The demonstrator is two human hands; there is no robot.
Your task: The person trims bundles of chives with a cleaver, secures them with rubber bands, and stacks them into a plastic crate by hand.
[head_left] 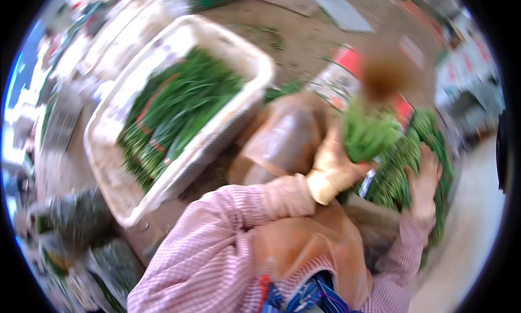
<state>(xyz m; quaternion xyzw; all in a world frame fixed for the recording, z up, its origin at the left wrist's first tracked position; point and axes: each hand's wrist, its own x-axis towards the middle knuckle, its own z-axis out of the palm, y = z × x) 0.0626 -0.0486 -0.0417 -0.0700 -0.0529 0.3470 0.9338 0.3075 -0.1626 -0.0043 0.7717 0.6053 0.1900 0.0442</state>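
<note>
Green stalks fill the left hand (334, 161), which is shut around one small bunch (370, 129). It grips the bunch low down, and the tips fan out above, maybe so that the thin stalks stay together and do not bend. The right hand (424, 177) is apart from it, at the right of the frame. It is open, with its fingers spread on a big pile of greens (395, 178), perhaps to hold the pile down. The bunch is just beside this pile, so both are easy to reach.

A shiny brown apron (320, 237) covers the lap, likely to stop wet and dirt. Behind the bunch is a red and white thing (339, 79), too blurry to name.

At the upper left, a white basket (260, 60) sits tilted in view. More greens (190, 90) lie inside it, side by side, with red bands (154, 104) around some, which must help them stay neat. Greens in clear bags (116, 264) are at the lower left, and the bags may stop them drying out.
</note>
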